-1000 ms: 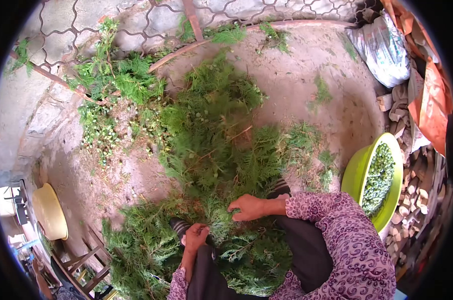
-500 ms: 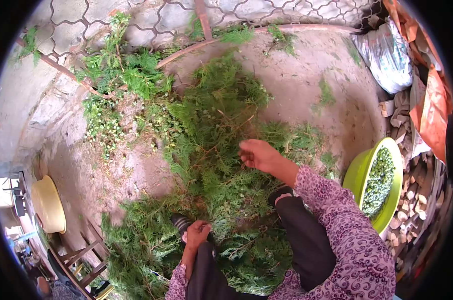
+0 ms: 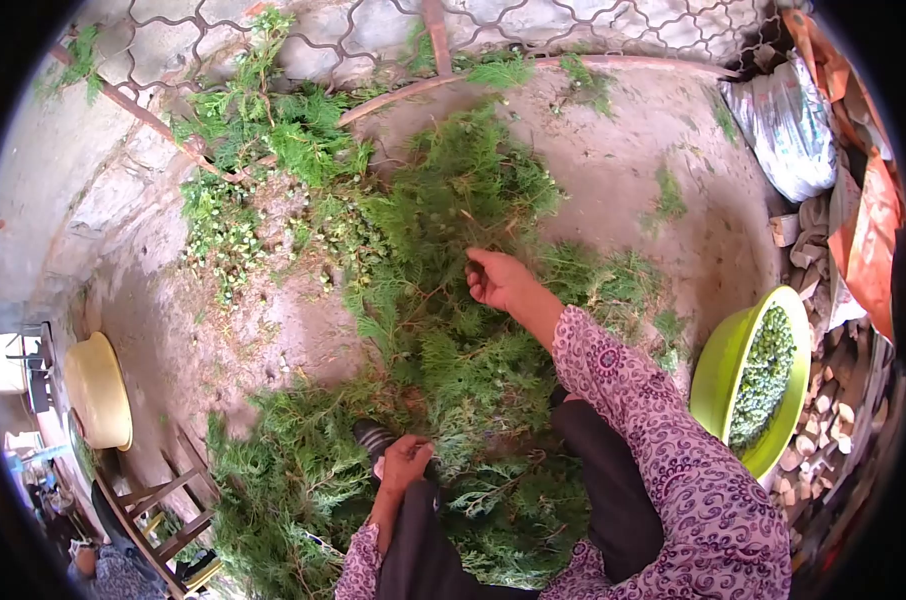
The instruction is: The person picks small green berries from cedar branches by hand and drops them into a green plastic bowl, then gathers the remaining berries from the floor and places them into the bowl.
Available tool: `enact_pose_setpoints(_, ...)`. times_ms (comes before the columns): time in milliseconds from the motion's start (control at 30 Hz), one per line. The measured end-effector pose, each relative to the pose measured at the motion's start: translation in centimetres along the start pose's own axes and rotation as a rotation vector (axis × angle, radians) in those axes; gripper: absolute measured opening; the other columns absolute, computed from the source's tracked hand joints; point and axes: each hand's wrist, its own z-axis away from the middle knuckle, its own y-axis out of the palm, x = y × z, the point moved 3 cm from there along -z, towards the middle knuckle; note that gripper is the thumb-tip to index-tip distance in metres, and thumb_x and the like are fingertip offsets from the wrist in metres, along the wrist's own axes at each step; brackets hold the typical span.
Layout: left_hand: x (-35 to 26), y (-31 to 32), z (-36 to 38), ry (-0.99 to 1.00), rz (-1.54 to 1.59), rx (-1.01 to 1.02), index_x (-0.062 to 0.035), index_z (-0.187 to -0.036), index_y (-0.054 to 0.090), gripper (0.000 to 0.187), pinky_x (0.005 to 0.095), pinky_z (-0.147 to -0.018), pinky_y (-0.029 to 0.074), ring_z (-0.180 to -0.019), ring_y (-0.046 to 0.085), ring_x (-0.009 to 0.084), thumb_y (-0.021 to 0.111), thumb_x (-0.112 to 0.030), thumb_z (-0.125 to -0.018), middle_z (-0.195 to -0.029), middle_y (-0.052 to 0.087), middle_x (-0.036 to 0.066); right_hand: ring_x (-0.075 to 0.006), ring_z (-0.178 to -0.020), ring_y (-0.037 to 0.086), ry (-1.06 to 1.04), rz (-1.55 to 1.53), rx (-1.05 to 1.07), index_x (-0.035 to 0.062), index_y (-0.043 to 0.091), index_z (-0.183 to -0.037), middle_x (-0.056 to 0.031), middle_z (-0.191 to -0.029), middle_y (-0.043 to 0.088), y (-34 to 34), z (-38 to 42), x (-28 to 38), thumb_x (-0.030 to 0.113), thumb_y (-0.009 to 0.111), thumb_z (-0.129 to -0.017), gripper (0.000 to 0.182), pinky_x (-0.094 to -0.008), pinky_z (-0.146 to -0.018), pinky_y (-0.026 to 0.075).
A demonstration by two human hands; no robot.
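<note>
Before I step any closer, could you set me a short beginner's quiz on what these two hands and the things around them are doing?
1. True or false: the bright lime-green round plastic basin is filled with chopped wood.

2. Comparing the bare left hand and the bare right hand, which is farther from the person's body? A) left B) right

3. What lies around the person's dark striped left shoe?

Key:
1. False; it holds small green pieces.
2. B.
3. Feathery green leafy branches.
</note>
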Motion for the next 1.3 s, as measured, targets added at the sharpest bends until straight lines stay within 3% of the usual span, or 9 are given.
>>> enact_pose_setpoints(367,-7.6,-2.1,2.2,0.022,-0.149,-0.199,0.0002,-0.087,0.059,0.018,0.0221,-0.057,0.043,-0.063,0.053,0.0080,0.060,-0.016,-0.078,-0.069,0.059,0.003,-0.0080,-0.059,0.053,-0.540,0.660,0.282,0.0032,0.054,-0.078,-0.0022,-0.068,0.055,4.9,17.8,1.0,0.021,0.059,-0.080,0.019,-0.0223,-0.051,0.043)
enact_pose_setpoints(600,-29.9,2.8,13.3,0.559,-0.019,-0.138,0.0014,-0.113,0.047,0.044,0.0271,-0.081,0.043,-0.090,0.052,0.0149,0.064,-0.014,-0.076,-0.101,0.056,0.009,-0.0058,-0.053,0.051,-0.846,0.801,0.512,-0.0002,0.053,-0.075,0.0009,-0.060,0.050,10.4,34.3,1.4,0.020,0.057,-0.081,0.021,-0.0210,-0.048,0.041)
enact_pose_setpoints(767,-37.1,9.2,20.5,0.932,0.181,-0.160,0.0005,-0.118,0.039,0.053,0.0253,-0.081,0.041,-0.089,0.050,0.0131,0.066,-0.014,-0.075,-0.096,0.053,0.004,-0.0063,-0.057,0.047,-1.009,1.001,0.684,0.0008,0.052,-0.073,0.0023,-0.062,0.048,11.8,40.0,-2.2,0.009,0.057,-0.080,0.012,-0.0221,-0.051,0.041)
enact_pose_setpoints(833,-37.6,10.6,21.8,0.970,0.248,-0.199,-0.0005,-0.112,0.043,0.044,0.0240,-0.077,0.041,-0.085,0.050,0.0117,0.064,-0.015,-0.076,-0.092,0.053,0.003,-0.0092,-0.060,0.049,-1.117,0.558,0.956,0.0016,0.052,-0.074,0.0023,-0.066,0.050,11.6,40.9,-4.1,0.008,0.055,-0.080,0.010,-0.0271,-0.052,0.041)
enact_pose_setpoints(967,-37.0,11.3,22.5,0.966,0.290,-0.436,-0.0047,-0.093,0.049,0.018,0.0214,-0.066,0.040,-0.074,0.046,0.0071,0.058,-0.017,-0.082,-0.084,0.051,0.000,-0.0256,-0.065,0.053,-1.723,1.277,0.406,0.0024,0.054,-0.080,-0.0098,-0.071,0.053,9.5,46.3,-4.6,0.011,0.060,-0.073,0.013,-0.0347,-0.055,0.041)
enact_pose_setpoints(1000,-36.8,11.5,22.2,0.950,0.350,-0.481,-0.0052,-0.087,0.051,0.015,0.0209,-0.060,0.039,-0.068,0.044,0.0050,0.053,-0.020,-0.085,-0.076,0.051,-0.001,-0.0293,-0.062,0.052,-1.767,1.177,0.474,0.0015,0.055,-0.081,-0.0138,-0.069,0.051,8.9,46.1,-4.9,0.012,0.062,-0.070,0.017,-0.0346,-0.055,0.042)
enact_pose_setpoints(1167,-35.1,9.4,19.7,0.840,0.465,-0.332,-0.0020,-0.084,0.057,0.023,0.0207,-0.051,0.040,-0.056,0.048,0.0063,0.049,-0.024,-0.087,-0.068,0.054,0.000,-0.0226,-0.058,0.054,-1.786,1.077,0.526,0.0007,0.057,-0.090,-0.0097,-0.067,0.055,7.9,42.9,-4.0,0.008,0.062,-0.071,0.021,-0.0308,-0.053,0.043)
enact_pose_setpoints(1233,-35.4,8.8,19.4,0.682,0.447,-0.306,-0.0012,-0.085,0.058,0.024,0.0214,-0.051,0.043,-0.057,0.051,0.0084,0.050,-0.024,-0.086,-0.069,0.056,0.003,-0.0128,-0.058,0.055,-1.168,0.788,0.646,0.0002,0.058,-0.091,-0.0047,-0.072,0.059,8.1,42.2,-2.1,0.009,0.061,-0.076,0.019,-0.0247,-0.053,0.045)
enact_pose_setpoints(1300,-36.4,8.9,19.8,0.664,0.419,-0.300,-0.0006,-0.086,0.058,0.025,0.0226,-0.050,0.044,-0.057,0.052,0.0097,0.050,-0.025,-0.086,-0.070,0.056,0.003,-0.0078,-0.057,0.053,-0.971,0.556,0.583,-0.0007,0.059,-0.089,-0.0030,-0.072,0.059,7.6,42.1,0.2,0.013,0.061,-0.078,0.018,-0.0212,-0.051,0.043)
